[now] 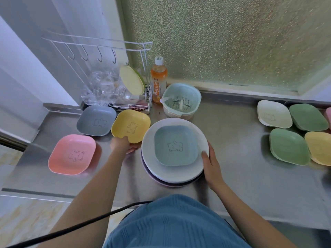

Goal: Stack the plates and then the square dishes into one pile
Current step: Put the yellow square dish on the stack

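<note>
A pile of round plates [150, 158] stands at the middle of the steel counter, white on top and purple at the bottom. A light blue square dish [176, 145] sits in the top plate. My right hand [211, 163] rests against the right rim of the pile, thumb on the top plate. My left hand [121, 144] grips the near edge of a yellow square dish [131, 125] just left of the pile. A grey square dish [96, 120] and a pink square dish [71, 154] lie further left. At the far right lie a white dish [274, 113], two green dishes [308, 117] [288, 146] and a yellow dish [318, 147].
A white wire rack [132, 106] with hooks, clear plastic wrap and a pale yellow lid [131, 80] stands at the back left. An orange drink bottle [158, 79] and a light blue colander bowl [180, 101] stand behind the pile. A black cable [89, 222] crosses my front.
</note>
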### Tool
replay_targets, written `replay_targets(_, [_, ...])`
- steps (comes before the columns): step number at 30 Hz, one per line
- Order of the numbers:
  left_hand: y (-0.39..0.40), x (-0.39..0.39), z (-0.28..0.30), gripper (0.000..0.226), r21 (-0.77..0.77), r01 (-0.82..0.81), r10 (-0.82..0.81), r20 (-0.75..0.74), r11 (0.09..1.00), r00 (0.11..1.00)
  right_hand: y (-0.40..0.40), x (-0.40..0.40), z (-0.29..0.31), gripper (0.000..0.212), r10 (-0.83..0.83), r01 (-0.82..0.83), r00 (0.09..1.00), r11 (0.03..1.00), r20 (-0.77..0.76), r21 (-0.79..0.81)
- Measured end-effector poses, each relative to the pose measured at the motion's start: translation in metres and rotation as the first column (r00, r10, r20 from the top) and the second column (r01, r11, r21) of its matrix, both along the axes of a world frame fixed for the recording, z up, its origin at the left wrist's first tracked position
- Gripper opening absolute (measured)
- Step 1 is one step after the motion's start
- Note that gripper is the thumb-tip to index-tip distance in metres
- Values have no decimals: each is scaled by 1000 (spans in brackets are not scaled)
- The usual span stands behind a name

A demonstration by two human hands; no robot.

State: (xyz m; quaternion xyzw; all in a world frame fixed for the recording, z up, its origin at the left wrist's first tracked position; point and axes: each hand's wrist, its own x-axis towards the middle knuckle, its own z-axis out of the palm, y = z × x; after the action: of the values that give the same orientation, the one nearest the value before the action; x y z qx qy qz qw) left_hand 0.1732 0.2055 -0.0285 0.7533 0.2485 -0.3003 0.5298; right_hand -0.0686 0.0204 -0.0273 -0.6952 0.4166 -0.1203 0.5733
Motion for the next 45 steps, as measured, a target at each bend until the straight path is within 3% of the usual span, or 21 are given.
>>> replay_targets(2, [2, -5, 8, 23, 30, -30, 26, 137, 999, 990, 0, 0, 0, 55, 5, -5, 1000, 1000, 0, 0])
replay_targets(6, [8, -25, 33, 5, 249, 71, -186, 476, 966, 860, 1, 0, 1, 58, 5, -5, 1000, 1000, 6, 4])
replay_targets(11, [11, -29, 52, 5, 279, 52, -225, 634, 959, 740, 2, 0, 2, 51, 2, -2, 999, 1000, 35, 6])
replay_targets(15, [-5, -40, 66, 20, 211, 243, -322, 669, 947, 670, 2, 0, 1, 42, -5, 4, 999, 1000, 39, 31])
replay_targets(20, [-30, -60, 69, 11, 271, 537, -580, 581, 799, 571, 1, -1, 1, 53, 4, -5, 999, 999, 48, 37])
replay_targets(28, [-39, -76, 52, 43, 454, 645, -786, 422, 615, 452, 0, -1, -2, 44, 6, -6, 1000, 1000, 29, 5])
replay_targets(34, [-37, -78, 42, 48, 500, 616, -793, 402, 609, 458, -1, -1, -2, 46, 13, -13, 999, 1000, 35, 2])
replay_targets(36, [-34, -78, 45, 44, 464, 568, -733, 460, 680, 501, -1, -1, -3, 52, 16, -16, 999, 1000, 37, 0])
replay_targets(40, [-15, -57, 52, 29, 387, 308, -490, 589, 869, 643, -2, -1, -4, 55, 22, -22, 999, 1000, 31, 7])
replay_targets(42, [-1, -34, 49, 29, 453, 237, -484, 569, 859, 665, -2, 0, -4, 55, 31, -31, 999, 1000, 28, 6])
replay_targets(45, [20, 3, 36, 30, 642, 235, -604, 446, 730, 660, -2, 0, -3, 56, 28, -28, 999, 1000, 21, 11])
